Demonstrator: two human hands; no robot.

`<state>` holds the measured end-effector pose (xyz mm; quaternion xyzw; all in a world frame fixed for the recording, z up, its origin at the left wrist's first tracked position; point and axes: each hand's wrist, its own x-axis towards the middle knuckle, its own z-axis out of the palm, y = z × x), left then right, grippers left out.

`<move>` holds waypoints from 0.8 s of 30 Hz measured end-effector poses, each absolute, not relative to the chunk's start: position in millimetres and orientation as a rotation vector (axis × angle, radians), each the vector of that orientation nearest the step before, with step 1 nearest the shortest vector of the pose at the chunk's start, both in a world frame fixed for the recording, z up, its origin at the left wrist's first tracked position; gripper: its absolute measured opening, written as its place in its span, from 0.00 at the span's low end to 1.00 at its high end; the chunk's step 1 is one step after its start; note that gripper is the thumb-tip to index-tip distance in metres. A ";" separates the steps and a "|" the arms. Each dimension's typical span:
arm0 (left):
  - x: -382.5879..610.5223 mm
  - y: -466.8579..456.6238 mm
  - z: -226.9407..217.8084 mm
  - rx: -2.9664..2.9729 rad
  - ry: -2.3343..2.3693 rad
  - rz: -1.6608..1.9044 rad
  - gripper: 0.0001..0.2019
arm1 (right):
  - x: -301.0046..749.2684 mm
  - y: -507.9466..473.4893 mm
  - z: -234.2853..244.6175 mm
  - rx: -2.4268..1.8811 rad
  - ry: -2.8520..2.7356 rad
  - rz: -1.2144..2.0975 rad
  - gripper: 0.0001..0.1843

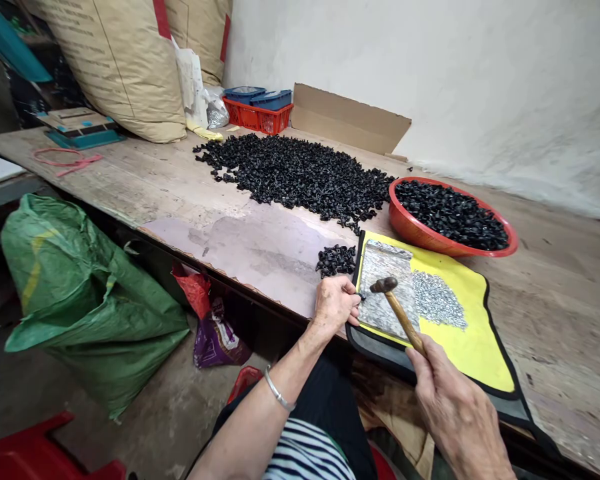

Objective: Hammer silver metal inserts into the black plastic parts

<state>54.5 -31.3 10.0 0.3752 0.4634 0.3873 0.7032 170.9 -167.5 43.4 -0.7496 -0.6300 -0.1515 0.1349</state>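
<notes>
My left hand (336,301) pinches a small black part (362,297) at the left edge of a worn, pale flat block (383,293). In my right hand (450,393) is a hammer (405,319), gripped by its wooden handle, its dark head raised over the block. The block lies on a yellow mat (485,340) with a black border. Just right of the block is a heap of tiny silvery pieces (437,300). A small cluster of black parts (336,260) sits beyond my left hand.
A large pile of black parts (300,173) spreads over the wooden table (555,307). An orange-red basin (405,223) full of black parts stands behind the mat. Farther back are a red basket (265,121) and big paper sacks (125,67). A green sack (90,300) stands on the floor.
</notes>
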 end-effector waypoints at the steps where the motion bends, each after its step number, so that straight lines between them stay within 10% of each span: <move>1: 54.5 -31.3 9.3 0.836 1.026 0.863 0.08 | 170.7 -167.5 45.7 -2.141 -1.792 -0.456 0.22; 24: 52.7 -32.5 6.1 0.867 0.999 0.880 0.07 | 171.2 -169.8 49.8 -2.108 -1.647 -0.228 0.24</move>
